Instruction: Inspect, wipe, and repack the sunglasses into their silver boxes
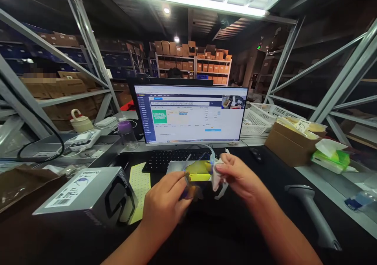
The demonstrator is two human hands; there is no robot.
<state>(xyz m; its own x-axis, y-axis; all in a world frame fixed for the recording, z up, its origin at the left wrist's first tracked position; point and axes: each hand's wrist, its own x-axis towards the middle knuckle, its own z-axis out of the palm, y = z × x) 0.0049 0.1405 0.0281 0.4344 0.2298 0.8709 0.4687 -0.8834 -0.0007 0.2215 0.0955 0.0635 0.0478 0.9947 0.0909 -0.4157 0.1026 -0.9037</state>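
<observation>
My left hand is closed, its fingertips pinching a small blurred item with dark and purplish parts, mostly hidden. In my right hand, thumb and fingers press on a crumpled white tissue. A see-through yellow piece shows between the two hands; its kind and whether either hand holds it are unclear. A pale thin strip hangs below the tissue. To the left stands a grey box printed with a dark eyewear frame, partly over a yellow dotted sheet.
Behind my hands are a black keyboard and a monitor. A barcode scanner and a mouse lie to the right, near a cardboard box and tissue pack. At left stands a purple-lidded bottle.
</observation>
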